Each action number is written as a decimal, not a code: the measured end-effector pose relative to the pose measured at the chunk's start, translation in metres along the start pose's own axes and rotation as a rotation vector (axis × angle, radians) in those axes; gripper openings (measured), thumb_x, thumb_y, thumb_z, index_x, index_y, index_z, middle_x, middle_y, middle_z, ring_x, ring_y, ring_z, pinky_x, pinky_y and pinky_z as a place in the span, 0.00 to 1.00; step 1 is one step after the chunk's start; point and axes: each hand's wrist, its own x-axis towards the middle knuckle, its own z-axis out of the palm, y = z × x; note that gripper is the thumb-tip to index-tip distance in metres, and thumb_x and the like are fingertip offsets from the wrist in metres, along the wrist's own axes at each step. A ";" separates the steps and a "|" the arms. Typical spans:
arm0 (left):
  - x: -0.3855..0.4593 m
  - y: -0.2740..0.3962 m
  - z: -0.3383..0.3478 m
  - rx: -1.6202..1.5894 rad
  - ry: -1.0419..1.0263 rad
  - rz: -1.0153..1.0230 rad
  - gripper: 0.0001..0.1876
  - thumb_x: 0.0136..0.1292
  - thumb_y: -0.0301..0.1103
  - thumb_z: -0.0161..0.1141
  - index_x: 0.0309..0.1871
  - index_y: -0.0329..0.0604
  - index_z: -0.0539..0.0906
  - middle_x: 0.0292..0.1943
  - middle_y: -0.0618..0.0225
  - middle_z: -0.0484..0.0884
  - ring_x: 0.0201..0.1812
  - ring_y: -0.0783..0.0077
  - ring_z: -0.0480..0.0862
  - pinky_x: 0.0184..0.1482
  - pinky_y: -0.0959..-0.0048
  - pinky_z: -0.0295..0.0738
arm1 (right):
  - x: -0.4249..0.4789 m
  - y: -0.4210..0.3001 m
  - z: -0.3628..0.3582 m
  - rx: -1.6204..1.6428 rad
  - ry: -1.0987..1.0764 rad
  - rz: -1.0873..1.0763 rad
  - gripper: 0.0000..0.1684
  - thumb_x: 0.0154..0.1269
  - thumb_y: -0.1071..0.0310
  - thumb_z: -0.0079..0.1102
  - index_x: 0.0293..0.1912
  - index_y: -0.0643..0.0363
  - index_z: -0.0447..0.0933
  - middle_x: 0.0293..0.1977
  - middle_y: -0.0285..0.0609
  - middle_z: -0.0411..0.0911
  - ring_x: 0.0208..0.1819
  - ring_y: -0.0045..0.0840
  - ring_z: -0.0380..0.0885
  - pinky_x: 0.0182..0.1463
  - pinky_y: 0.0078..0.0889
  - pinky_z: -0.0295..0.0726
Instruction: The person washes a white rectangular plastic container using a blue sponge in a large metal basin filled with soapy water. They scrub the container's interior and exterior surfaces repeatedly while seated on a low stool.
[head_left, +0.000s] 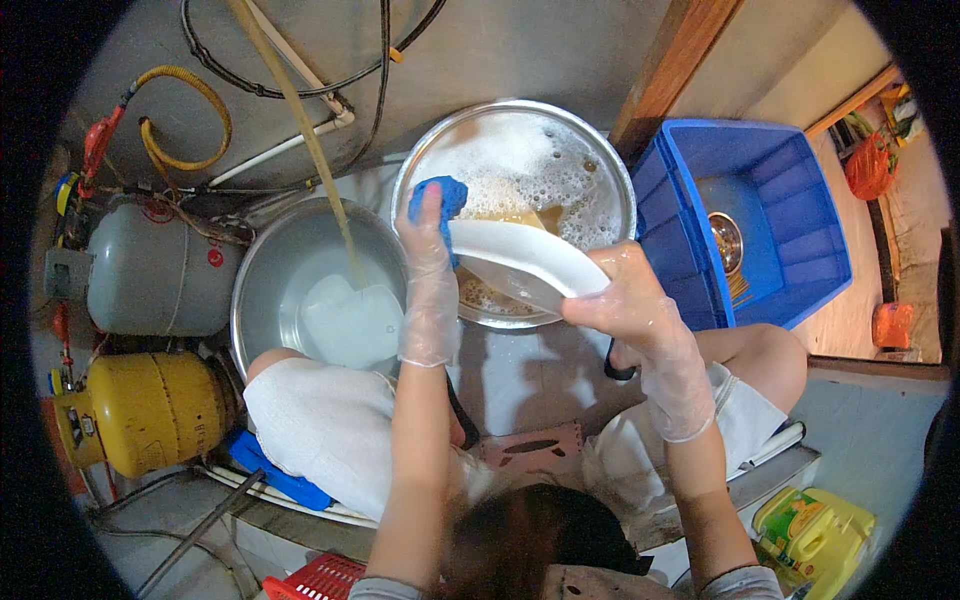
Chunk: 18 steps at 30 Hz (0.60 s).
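A white dish (517, 251) is tilted on edge above a round metal basin (628, 191) of foamy, brownish water. My right hand (622, 296), in a clear plastic glove, grips the dish's right end. At its left end, my gloved left hand (429, 232) holds a blue cloth (442, 199) against the rim. Something tan shows in the suds behind the dish, partly hidden. Left of my left hand stands a second metal basin (247, 300) with clear water. A white dish (352, 322) lies under that water.
A blue plastic bin (787, 150) at right holds a metal bowl (726, 244) and thin sticks. Grey (161, 266) and yellow (161, 412) gas cylinders stand at left. A hose (307, 127) hangs into the clear-water basin. A yellow jug (817, 540) and red basket (319, 577) are low in view.
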 end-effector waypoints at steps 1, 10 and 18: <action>-0.001 -0.002 -0.002 -0.077 0.030 -0.081 0.19 0.57 0.48 0.58 0.38 0.38 0.78 0.32 0.64 0.79 0.33 0.72 0.78 0.41 0.74 0.72 | -0.001 0.002 -0.002 0.073 0.006 0.007 0.15 0.41 0.68 0.60 0.30 0.69 0.78 0.20 0.44 0.77 0.23 0.21 0.74 0.28 0.23 0.73; -0.020 -0.050 -0.012 -0.174 0.163 -0.585 0.28 0.59 0.55 0.51 0.51 0.38 0.73 0.43 0.61 0.78 0.44 0.68 0.78 0.49 0.72 0.71 | 0.010 0.045 0.011 0.523 0.278 0.139 0.19 0.40 0.75 0.59 0.38 0.71 0.76 0.30 0.43 0.78 0.30 0.21 0.76 0.37 0.22 0.74; -0.043 -0.129 -0.037 0.136 0.317 -0.798 0.32 0.57 0.53 0.55 0.55 0.34 0.69 0.45 0.58 0.76 0.44 0.65 0.76 0.46 0.68 0.71 | 0.020 0.144 0.023 0.779 0.456 0.302 0.24 0.43 0.74 0.61 0.44 0.71 0.73 0.36 0.45 0.77 0.38 0.27 0.76 0.45 0.26 0.73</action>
